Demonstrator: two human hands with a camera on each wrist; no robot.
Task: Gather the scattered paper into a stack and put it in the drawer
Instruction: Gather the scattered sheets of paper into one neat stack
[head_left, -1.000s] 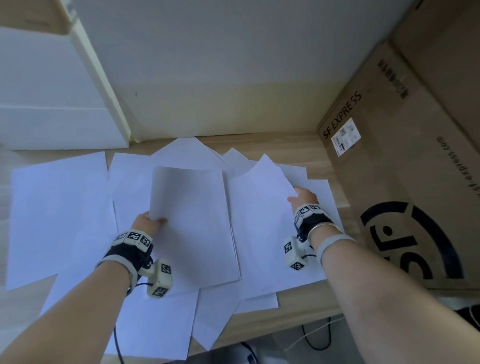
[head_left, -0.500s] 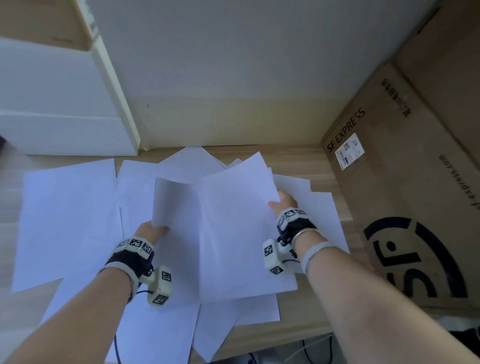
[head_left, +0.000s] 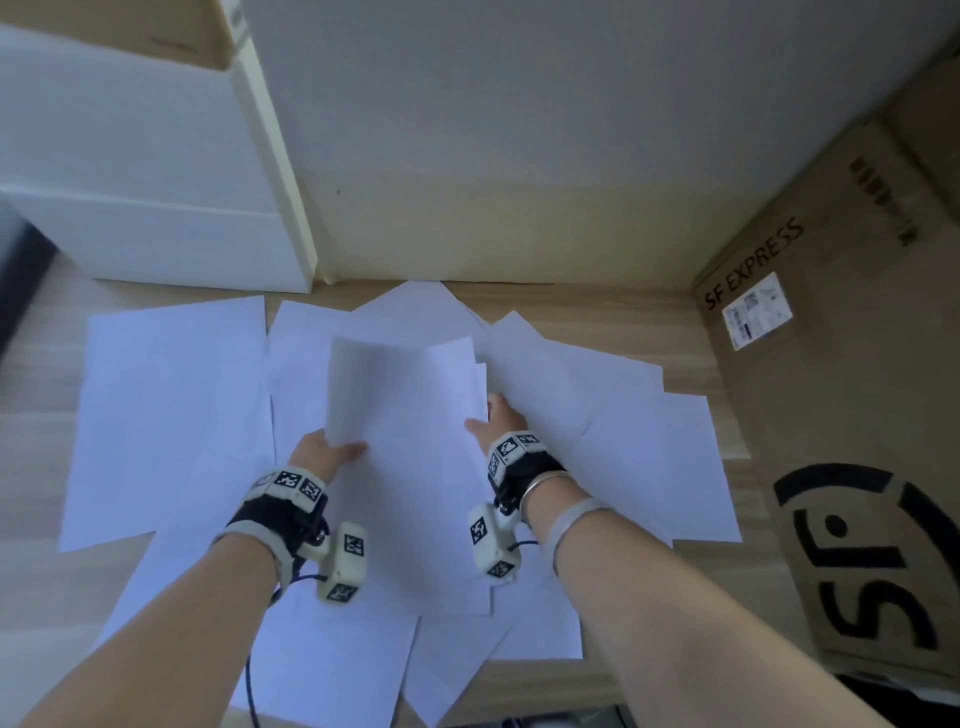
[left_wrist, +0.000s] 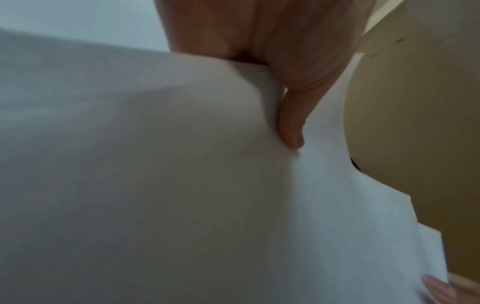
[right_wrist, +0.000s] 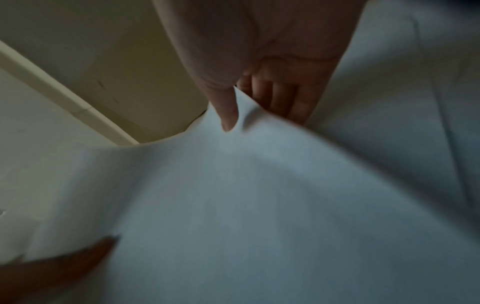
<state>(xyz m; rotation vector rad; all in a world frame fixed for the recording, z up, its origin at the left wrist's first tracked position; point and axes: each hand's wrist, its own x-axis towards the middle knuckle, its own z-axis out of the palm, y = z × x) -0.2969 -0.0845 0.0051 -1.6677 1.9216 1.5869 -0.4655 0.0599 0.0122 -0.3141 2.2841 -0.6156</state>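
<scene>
Paper: two held sheets (head_left: 415, 441) are now overlapping in the middle of the worktop (head_left: 597, 317), lifted at their far edges above the loose sheets (head_left: 166, 415) lying flat around and under them. A second ago the right sheet was still well off to the right; right hand (head_left: 496, 423) has been sliding it left over the sheet in left hand (head_left: 330, 449), and the two hands are now near each other. Left fingers (left_wrist: 291, 123) are pinching the left edge, thumb on top. Right fingers (right_wrist: 228, 115) are pinching the right edge the same way. My read: stack is only starting, most sheets are still scattered left, right and near. White drawer unit (head_left: 145, 208) is sitting far left, fronts looking closed, nothing going in yet. Cardboard box (head_left: 857, 415) is crowding the right side.
</scene>
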